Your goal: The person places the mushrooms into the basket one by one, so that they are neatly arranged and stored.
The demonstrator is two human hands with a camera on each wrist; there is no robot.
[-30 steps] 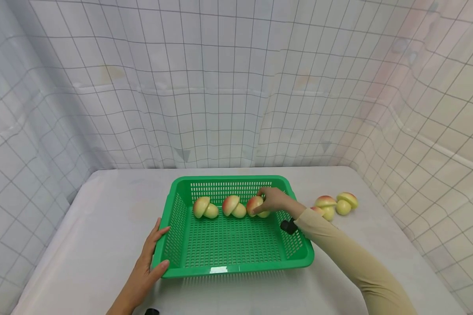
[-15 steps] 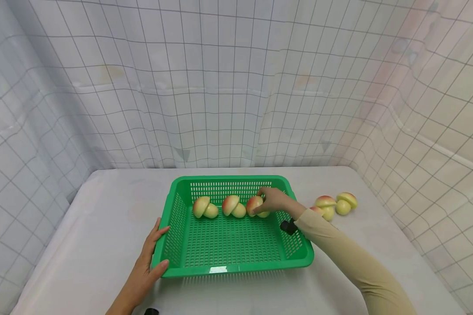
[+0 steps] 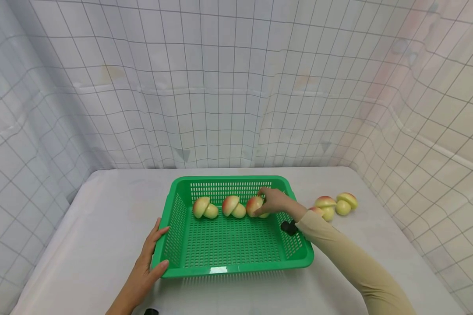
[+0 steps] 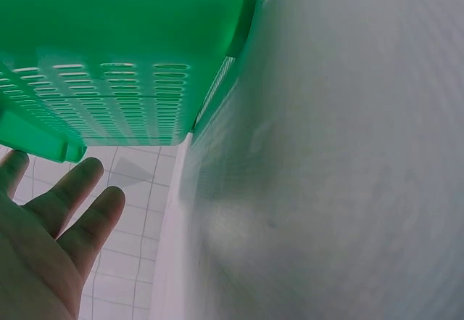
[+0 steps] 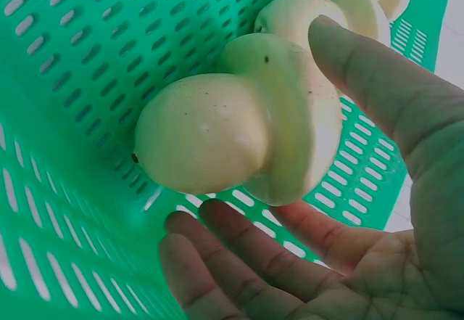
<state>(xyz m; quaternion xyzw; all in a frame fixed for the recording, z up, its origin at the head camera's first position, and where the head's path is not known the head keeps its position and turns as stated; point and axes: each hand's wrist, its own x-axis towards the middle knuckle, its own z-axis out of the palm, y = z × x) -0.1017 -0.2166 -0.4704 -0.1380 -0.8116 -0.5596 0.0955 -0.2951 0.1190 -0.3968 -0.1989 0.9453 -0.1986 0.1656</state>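
A green plastic basket point(image 3: 236, 265) with slotted walls stands on the white table. Along its far side lie three toy mushrooms in a row: the left mushroom point(image 3: 201, 207), the middle mushroom point(image 3: 230, 206) and the right mushroom point(image 3: 254, 206), all pale yellow with reddish caps. My right hand point(image 3: 277, 201) reaches in from the right; its thumb and index finger lie loosely on either side of the right mushroom point(image 5: 203, 133), other fingers spread. My left hand point(image 3: 146, 262) rests on the basket's left rim, thumb at the near corner, fingers fairly straight.
Right of the basket, several more toy mushrooms point(image 3: 325, 202) lie on the white tabletop point(image 3: 98, 227), one partly hidden by the right sleeve point(image 3: 339, 249). White grid-patterned curtain point(image 3: 228, 87) encloses the back and sides.
My right hand has eased slightly to the right, uncovering a little more of the right mushroom's cap, which stays in place. The left hand and basket have not visibly moved.
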